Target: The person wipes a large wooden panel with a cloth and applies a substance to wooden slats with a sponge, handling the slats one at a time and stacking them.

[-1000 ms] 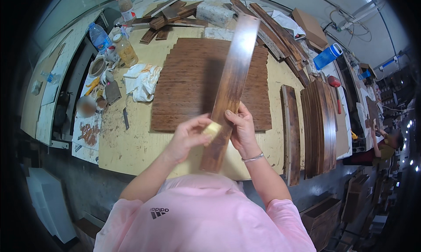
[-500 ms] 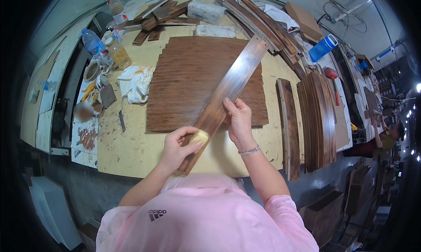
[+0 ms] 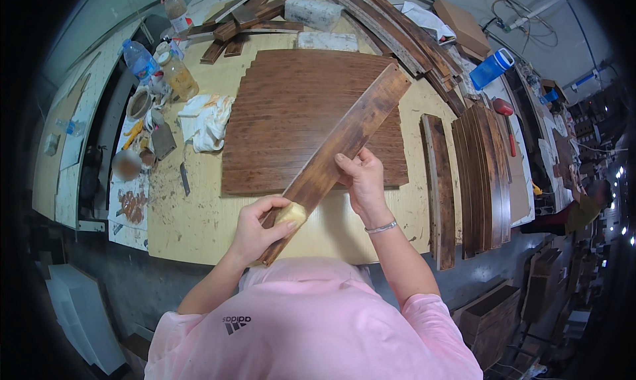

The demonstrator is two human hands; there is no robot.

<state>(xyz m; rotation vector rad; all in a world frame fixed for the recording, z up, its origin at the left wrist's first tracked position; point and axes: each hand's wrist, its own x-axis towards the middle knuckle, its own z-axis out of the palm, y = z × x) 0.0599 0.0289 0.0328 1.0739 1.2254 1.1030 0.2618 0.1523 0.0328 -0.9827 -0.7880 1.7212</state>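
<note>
Plank (image 3: pixel 347 134) swung rightward; left hand (image 3: pixel 254 228) pinches yellow block (image 3: pixel 290 214), right hand (image 3: pixel 364 183) plank; looks stiff, I'd hold edges.

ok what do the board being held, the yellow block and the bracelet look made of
Held board: probably wood, going by its brown, streaky grain; the mottled, smooth face suggests stain, maybe varnish.
Yellow block in the left hand: perhaps sponge or foam, as it looks pale and matte, but its texture is too small to tell.
Bracelet: likely polished metal, given its silvery shine.
</note>
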